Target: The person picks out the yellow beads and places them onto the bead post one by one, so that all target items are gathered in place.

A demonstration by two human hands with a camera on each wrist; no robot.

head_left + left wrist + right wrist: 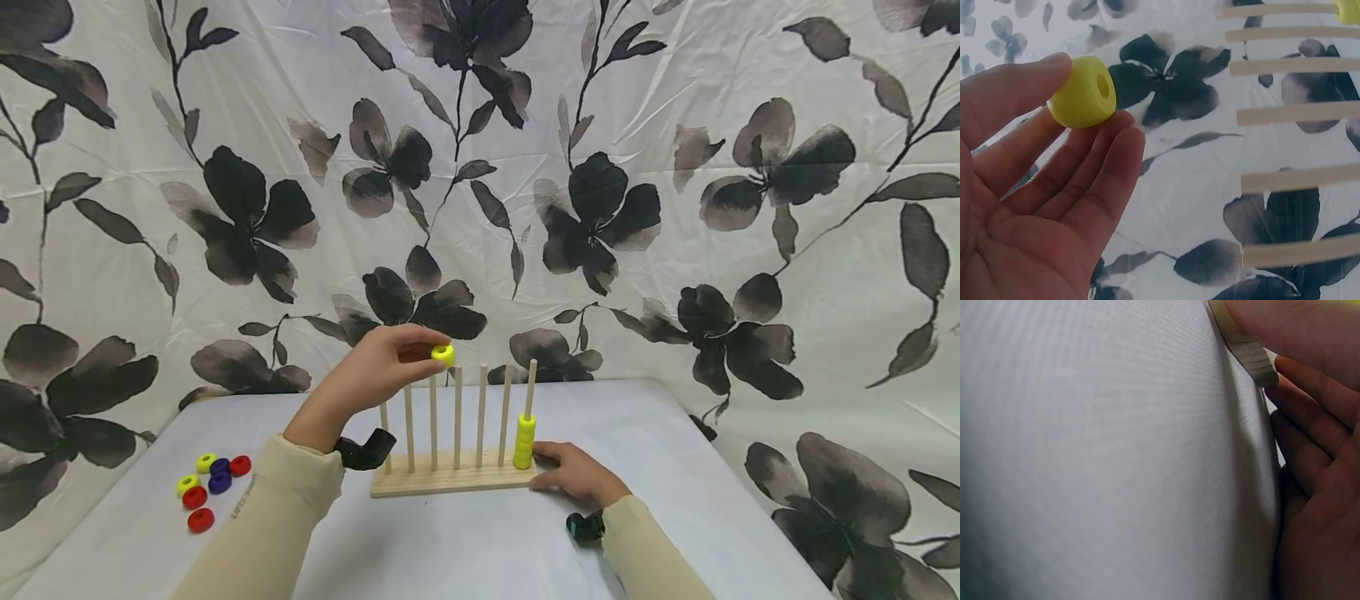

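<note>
Between thumb and fingertips my left hand point(375, 367) pinches a yellow bead point(1084, 92), a thick ring whose hole faces the pegs in the left wrist view. It is raised near the tops of the left-hand pegs of a wooden peg rack point(457, 478). Several yellow beads point(525, 442) are stacked on the rightmost peg, with its upper part bare. The other pegs point(482, 417) carry no beads. At the rack's right end my right hand point(573, 473) holds the base, thumb on the near side and fingers behind; the right wrist view shows the base's end point(1260, 365) by the thumb.
Loose beads lie on the white tabletop point(450, 550) at the left: yellow point(206, 462), purple point(220, 482) and red point(201, 521) ones. A floral cloth point(480, 208) hangs behind the table. Each wrist wears a small black camera.
</note>
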